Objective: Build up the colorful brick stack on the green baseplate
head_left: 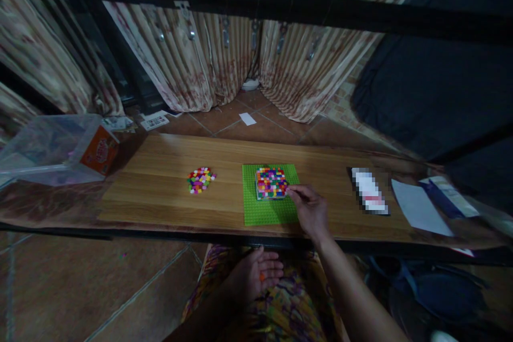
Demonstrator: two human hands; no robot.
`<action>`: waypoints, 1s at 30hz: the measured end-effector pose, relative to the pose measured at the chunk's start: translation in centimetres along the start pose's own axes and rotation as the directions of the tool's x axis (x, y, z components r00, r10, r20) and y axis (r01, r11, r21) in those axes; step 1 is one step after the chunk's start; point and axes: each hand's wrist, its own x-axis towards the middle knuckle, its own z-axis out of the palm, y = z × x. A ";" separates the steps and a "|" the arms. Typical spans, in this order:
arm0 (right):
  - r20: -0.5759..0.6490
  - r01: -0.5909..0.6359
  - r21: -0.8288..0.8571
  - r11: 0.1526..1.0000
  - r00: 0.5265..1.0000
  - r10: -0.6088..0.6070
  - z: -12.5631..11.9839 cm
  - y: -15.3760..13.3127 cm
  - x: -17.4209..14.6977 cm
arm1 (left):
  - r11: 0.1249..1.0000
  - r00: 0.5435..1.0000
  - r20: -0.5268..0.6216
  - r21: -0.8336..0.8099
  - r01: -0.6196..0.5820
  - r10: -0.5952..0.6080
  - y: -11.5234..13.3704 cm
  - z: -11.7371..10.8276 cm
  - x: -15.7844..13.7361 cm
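Square block of small multicoloured plastic bricks (271,183) sits on a bright green studded baseplate (269,208), mid worktop, slightly right of centre. Right hand (310,208) is at the block's right edge, fingers (292,191) pinched nearly closed right against the edge; whether a brick is between them is too small to tell. Left hand (256,272) rests low on the lap, near side below the worktop edge, palm up and open, cupping one small orange piece (261,276).

Judgement on the step: work at the block edge goes best with a light fingertip pinch, pressing straight down on the studs, baseplate kept flat so the rows stay square; the cupped palm should stay level so the spare piece doesn't roll off.

Counts: one brick block, one green baseplate, one loose pile of mixed-colour bricks (200,179) well to the left on the wooden worktop (168,197), brick count not readable. One clear plastic storage box (48,149) far left with an orange label. Right side: one blurred-out flat item (369,191), one white paper sheet (420,207).
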 end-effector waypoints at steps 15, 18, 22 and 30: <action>0.015 -0.165 0.176 0.971 0.986 0.165 0.6 -0.1 0.7 | 0.999 1.000 0.004 0.035 -0.012 0.012 -0.5 -0.6 0.9; 0.021 -0.254 0.288 0.923 0.966 0.259 0.9 -0.2 0.8 | 0.999 1.000 0.001 0.041 -0.008 0.008 -0.5 -0.6 0.9; 0.043 -0.324 0.418 0.849 0.940 0.337 1.2 -0.4 0.7 | 0.999 1.000 -0.010 0.036 -0.005 0.005 -0.4 -0.6 0.9; 0.087 -0.368 0.565 0.738 0.917 0.390 1.5 -0.1 0.7 | 0.999 0.999 -0.035 0.054 -0.006 0.007 -0.3 -0.4 1.1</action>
